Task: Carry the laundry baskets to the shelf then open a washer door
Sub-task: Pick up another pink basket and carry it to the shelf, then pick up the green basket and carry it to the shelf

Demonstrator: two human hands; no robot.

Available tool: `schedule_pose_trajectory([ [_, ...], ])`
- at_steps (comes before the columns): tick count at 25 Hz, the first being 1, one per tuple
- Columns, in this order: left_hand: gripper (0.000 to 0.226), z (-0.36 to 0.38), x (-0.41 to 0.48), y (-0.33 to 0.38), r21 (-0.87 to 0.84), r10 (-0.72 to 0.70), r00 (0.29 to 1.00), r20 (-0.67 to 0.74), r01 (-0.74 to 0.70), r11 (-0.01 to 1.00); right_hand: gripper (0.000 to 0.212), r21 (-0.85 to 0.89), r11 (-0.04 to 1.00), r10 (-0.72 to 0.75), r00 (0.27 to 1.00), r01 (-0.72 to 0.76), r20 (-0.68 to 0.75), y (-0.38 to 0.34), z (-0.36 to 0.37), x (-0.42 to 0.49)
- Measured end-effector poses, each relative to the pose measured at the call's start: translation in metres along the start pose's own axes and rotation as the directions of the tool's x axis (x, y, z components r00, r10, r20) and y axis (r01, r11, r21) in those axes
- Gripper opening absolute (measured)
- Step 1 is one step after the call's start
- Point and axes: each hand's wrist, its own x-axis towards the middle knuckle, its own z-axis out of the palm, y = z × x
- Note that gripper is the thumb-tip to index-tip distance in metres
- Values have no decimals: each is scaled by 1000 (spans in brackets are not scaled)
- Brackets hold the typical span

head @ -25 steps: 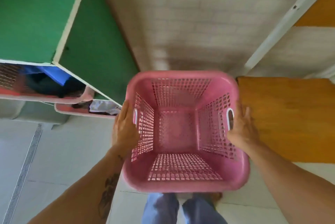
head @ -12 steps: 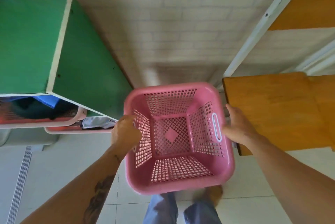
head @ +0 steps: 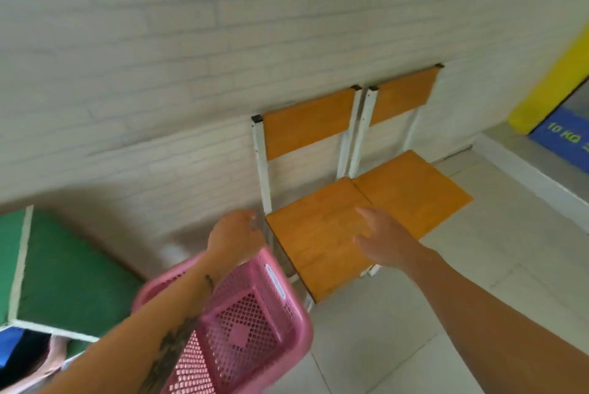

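An empty pink perforated laundry basket (head: 255, 330) sits low at the bottom centre, between the green shelf (head: 67, 282) and the orange chairs. My left forearm crosses over its rim. My left hand (head: 234, 235) hovers above the basket's far edge, fingers loosely curled, holding nothing. My right hand (head: 382, 239) floats over the near chair seat with fingers spread, empty. Inside the shelf's lower opening, at the bottom left, blue and dark laundry (head: 19, 352) shows.
Two orange chairs (head: 322, 243) with white frames stand against the pale brick wall. A yellow and blue panel (head: 564, 135) reading "10 KG" is at the far right above a raised ledge. Pale floor tiles stretch to the right.
Both hands have let go of the pink basket, which now rests lower beside the shelf. My view has swung up and to the right, bringing the chairs and the blue panel into sight.
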Motion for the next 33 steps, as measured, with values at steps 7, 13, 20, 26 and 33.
schedule_pose_trajectory([
  [7,48,74,-47,243,26,360,932,41,-361,932,69,78,992,114,949,-95,-293,182,-127,-125],
  [13,49,166,-112,445,138,604,776,180,-628,766,67,101,963,269,852,-251,-448,354,-205,-244],
  [20,36,281,-179,656,-65,741,620,257,-754,653,59,226,873,475,648,-432,-596,524,-275,-353],
  [26,37,394,-192,818,-179,823,487,294,-817,548,57,306,762,622,512,-571,-592,669,-326,-392],
  [33,37,512,-198,1022,-246,861,321,394,-866,436,60,401,595,764,337,-696,-550,835,-407,-438],
])
